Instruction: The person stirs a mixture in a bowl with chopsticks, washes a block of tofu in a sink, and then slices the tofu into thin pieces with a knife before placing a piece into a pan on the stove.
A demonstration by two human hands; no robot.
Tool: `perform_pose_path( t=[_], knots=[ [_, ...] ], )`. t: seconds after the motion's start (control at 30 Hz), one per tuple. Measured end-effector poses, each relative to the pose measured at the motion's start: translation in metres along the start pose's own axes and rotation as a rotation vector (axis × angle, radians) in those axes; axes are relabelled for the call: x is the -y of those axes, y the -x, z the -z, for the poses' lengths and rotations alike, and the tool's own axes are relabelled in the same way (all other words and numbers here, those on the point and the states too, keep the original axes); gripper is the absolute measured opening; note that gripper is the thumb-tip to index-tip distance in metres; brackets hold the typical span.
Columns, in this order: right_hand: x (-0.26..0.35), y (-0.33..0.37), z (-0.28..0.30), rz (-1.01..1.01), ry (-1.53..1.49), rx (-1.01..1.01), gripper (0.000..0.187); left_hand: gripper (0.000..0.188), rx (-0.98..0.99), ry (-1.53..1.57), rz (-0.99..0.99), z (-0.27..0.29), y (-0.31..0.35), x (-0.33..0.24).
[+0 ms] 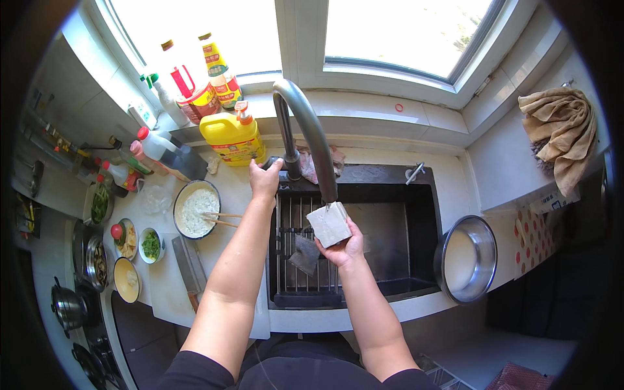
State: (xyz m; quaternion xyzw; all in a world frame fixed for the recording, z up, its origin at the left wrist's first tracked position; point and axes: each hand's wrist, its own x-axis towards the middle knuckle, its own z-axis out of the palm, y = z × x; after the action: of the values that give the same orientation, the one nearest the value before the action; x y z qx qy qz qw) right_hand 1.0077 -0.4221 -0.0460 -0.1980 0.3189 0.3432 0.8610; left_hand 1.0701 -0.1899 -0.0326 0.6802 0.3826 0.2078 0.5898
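Observation:
My right hand (344, 250) is held palm up over the sink (390, 291), its fingers curled around a pale squarish block of tofu (328, 223). The block sits right under the mouth of the grey gooseneck faucet (314, 143); I cannot make out whether water runs. Behind the sink's left corner, my left hand (264, 179) grips the dark faucet handle (272, 162). A grey cloth (304, 255) lies on the metal rack (286, 273) in the left part of the sink.
Left of the sink are a cleaver (187, 265) on a white cutting board (168, 289), a bowl of white batter-like mix (197, 208) with chopsticks, and chopped greens (151, 246). A yellow jug (234, 138) stands behind. A steel basin (469, 259) rests right of the sink.

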Motion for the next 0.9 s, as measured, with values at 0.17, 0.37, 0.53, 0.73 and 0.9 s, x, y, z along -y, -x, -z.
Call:
perform_pose_path(
  t=[0.17,0.37,0.53,0.73,0.9],
  knots=[
    [-0.001,0.010,-0.004,0.163,0.198,-0.027,0.049,0.093,0.030,-0.003,-0.117,0.003,0.041,-0.003],
    [-0.014,0.030,0.008,0.776,0.586,-0.100,0.048,0.109,0.525,0.255,0.621,0.016,0.180,0.003],
    [-0.022,0.068,0.008,1.509,1.651,-0.150,0.063,0.081,0.653,0.625,0.673,0.037,0.221,-0.011],
    [-0.036,0.110,-0.004,1.559,2.145,0.190,0.085,0.091,1.001,1.217,0.835,0.042,0.196,0.019],
    [-0.019,0.116,-0.014,1.264,2.116,0.123,0.109,0.092,1.003,1.317,0.751,0.043,0.199,0.021]
  ],
)
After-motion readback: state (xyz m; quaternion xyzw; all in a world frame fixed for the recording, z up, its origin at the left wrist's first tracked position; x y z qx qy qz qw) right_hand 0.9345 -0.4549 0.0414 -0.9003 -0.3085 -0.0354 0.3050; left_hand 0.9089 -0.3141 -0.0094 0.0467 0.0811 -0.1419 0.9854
